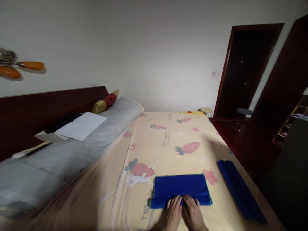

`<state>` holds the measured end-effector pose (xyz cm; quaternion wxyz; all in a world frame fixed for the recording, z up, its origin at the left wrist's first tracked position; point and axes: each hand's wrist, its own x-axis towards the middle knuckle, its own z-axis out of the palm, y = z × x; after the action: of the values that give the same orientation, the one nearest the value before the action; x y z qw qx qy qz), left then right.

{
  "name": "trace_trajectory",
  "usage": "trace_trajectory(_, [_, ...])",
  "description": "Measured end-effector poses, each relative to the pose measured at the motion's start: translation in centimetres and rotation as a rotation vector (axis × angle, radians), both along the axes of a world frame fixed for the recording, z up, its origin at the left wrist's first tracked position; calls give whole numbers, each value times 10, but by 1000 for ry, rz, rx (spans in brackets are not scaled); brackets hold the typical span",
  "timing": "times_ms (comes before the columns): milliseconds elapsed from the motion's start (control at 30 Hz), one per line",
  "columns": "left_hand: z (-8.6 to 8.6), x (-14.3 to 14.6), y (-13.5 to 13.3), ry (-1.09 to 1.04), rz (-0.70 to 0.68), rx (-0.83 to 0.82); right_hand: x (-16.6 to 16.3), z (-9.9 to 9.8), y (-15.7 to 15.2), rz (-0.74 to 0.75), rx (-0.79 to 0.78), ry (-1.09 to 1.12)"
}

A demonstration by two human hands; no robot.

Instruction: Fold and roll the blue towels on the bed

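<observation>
A blue cloth [180, 184] with a thin green edge lies on the bed, its near edge folded or rolled over into a thick band. My left hand [174, 210] and my right hand [192, 208] rest side by side at the middle of this band. The fingers of both hands bend over it and hold it; the fingertips point away from me, and what lies beneath the palms is hidden. Off to the right, a second blue cloth [240, 191], rolled or folded into a long narrow strip, lies along the bed's edge.
The bed has a cream sheet [161, 157] printed with carrots and rabbits. On the left a grey bolster [96, 138] carries a white flat board or folder [83, 125]. A red and gold cushion [106, 102] leans by the headboard [53, 99]. Stools [244, 112] stand near the dark door [245, 70].
</observation>
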<state>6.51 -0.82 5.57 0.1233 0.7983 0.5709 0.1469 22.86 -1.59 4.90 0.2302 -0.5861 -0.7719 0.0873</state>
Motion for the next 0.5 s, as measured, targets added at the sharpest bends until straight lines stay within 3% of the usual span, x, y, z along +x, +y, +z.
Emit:
trace_trajectory(100, [-11,-44,-5,77,71,121,33,-14,-5,-129,-16,-19])
trace_trajectory(200, [-18,-92,-10,157,270,205,81,-23,-10,-269,-29,-54])
trace_trajectory(267, [-20,-104,-11,187,404,260,97,-24,-13,-361,-13,-82])
trace_trajectory(367, [-18,-82,-8,178,466,321,81,-18,-11,-368,15,-74])
trace_trajectory(500, [-14,-21,3,110,58,230,20,-5,-1,-22,-102,10])
